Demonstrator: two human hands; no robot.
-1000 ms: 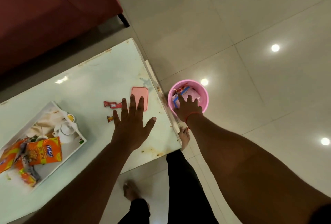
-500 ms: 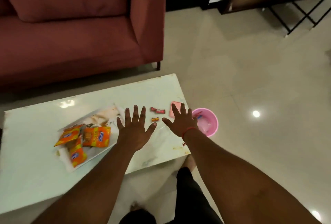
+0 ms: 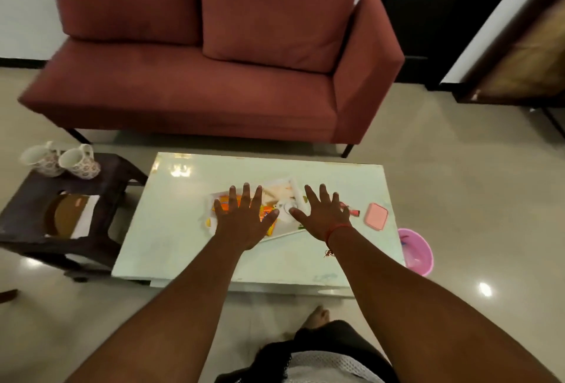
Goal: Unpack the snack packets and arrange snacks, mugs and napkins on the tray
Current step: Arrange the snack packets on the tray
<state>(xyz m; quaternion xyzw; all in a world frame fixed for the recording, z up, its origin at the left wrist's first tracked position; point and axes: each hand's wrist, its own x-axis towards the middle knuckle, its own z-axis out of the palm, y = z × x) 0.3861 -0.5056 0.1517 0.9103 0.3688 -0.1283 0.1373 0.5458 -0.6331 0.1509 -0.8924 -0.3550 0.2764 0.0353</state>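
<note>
Both arms reach forward, the left hand (image 3: pixel 241 217) and right hand (image 3: pixel 324 214) flat with fingers spread wide, holding nothing, over the tray (image 3: pixel 284 234) on the white table (image 3: pixel 171 229). Orange snack packets (image 3: pixel 266 214) lie on the tray, partly hidden by the left hand. Two mugs (image 3: pixel 61 159) stand on the dark side table (image 3: pixel 101 187); a pink bin (image 3: pixel 417 252) sits right.
</note>
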